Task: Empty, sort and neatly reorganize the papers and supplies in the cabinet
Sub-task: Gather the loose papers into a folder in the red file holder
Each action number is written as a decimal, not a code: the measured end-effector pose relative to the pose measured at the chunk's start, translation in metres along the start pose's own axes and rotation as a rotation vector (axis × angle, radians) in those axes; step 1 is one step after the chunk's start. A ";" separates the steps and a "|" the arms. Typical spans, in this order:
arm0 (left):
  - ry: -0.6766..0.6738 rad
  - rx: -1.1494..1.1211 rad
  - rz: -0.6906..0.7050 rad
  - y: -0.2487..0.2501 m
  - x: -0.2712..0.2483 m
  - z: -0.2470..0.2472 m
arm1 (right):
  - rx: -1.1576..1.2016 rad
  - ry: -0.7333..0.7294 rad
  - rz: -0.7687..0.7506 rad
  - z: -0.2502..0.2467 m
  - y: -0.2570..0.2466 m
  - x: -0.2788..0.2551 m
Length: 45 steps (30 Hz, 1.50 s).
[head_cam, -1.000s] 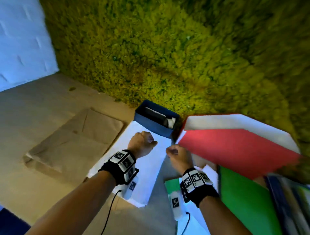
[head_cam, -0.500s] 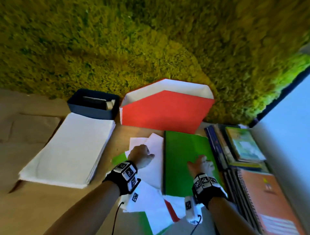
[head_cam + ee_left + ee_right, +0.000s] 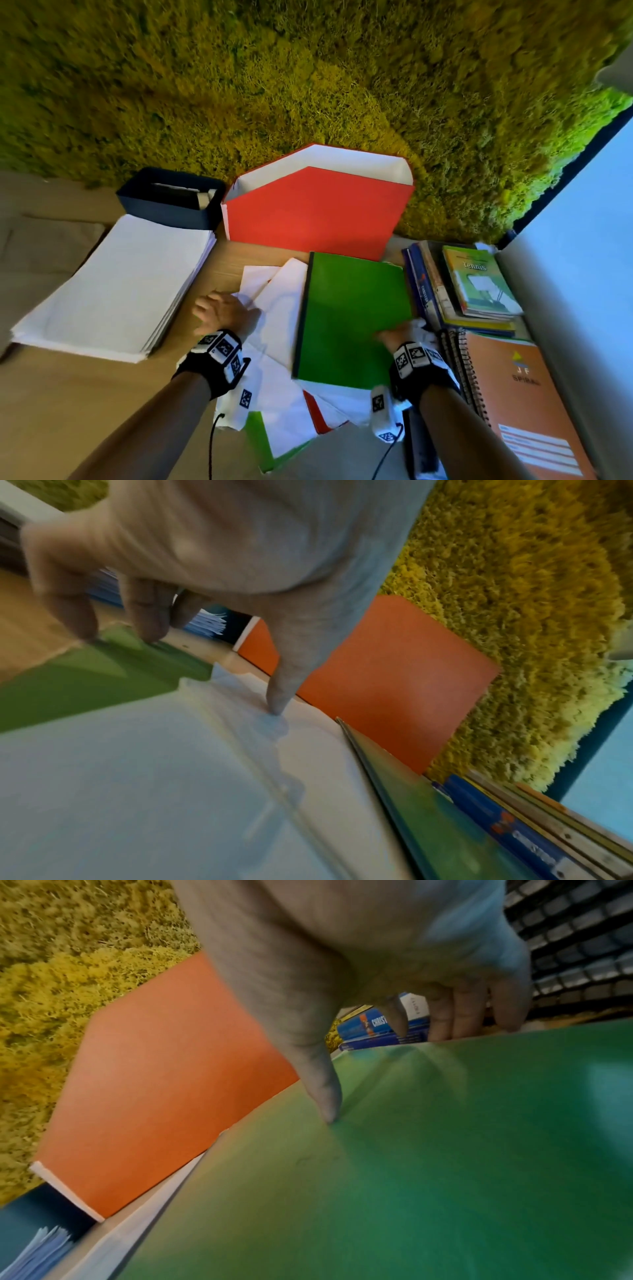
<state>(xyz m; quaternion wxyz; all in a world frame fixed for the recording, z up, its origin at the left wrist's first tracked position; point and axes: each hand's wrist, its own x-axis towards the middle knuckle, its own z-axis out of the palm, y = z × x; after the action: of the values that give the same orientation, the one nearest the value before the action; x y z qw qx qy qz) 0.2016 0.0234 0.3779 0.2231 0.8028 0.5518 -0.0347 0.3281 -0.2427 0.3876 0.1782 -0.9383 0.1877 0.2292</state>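
From the head camera, a dark blue box (image 3: 171,202) stands at the foot of the mossy green wall (image 3: 308,85), holding a dark flat item and something small and white (too small to name). Just right of it a red file holder (image 3: 318,216) stands upright, white inside, nothing showing above its rim. A white paper stack (image 3: 113,287) lies left on the wooden surface (image 3: 68,404). In the middle, loose white sheets (image 3: 281,308) overlap, with a green folder (image 3: 352,318) lying over their right part. To the right are a pile of books (image 3: 476,284) and an orange spiral notebook (image 3: 520,404). The left hand (image 3: 222,313) lies spread on the left edge of the loose sheets. The right hand (image 3: 402,337) is at the folder's right edge, with something white at its fingers.

The left wrist camera shows the left hand (image 3: 205,561) with its thumb tip pressing the white sheet (image 3: 171,777); its other fingers bend down toward a green sheet (image 3: 85,674), contact blurred. It grips nothing.

The right wrist camera shows the right hand (image 3: 359,961) pinching the green folder (image 3: 411,1164): thumb pressed on the cover, fingers curled over the far edge (the cover dents under the thumb). The red file holder (image 3: 164,1096) stands behind.
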 end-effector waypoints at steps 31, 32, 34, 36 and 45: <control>-0.298 -1.291 0.091 -0.063 0.018 -0.096 | 0.364 -0.073 -0.264 0.050 -0.012 -0.056; -0.281 -1.308 0.121 -0.066 0.019 -0.109 | 0.344 -0.018 -0.257 0.038 -0.011 -0.064; -0.236 -1.332 0.180 -0.071 0.023 -0.133 | 0.354 0.104 -0.234 0.007 -0.010 -0.089; -0.186 -1.363 0.217 -0.083 0.032 -0.154 | 0.364 0.238 -0.229 -0.015 -0.005 -0.105; 0.028 -1.510 0.262 -0.122 0.047 -0.209 | 0.172 0.654 -0.452 -0.056 -0.011 -0.196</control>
<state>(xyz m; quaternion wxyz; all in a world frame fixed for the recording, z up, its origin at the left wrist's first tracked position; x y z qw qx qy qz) 0.0700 0.1827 0.5121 0.7064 0.4916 0.3290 0.3887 0.1917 -0.2033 0.5340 0.2330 -0.9610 0.0422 -0.1427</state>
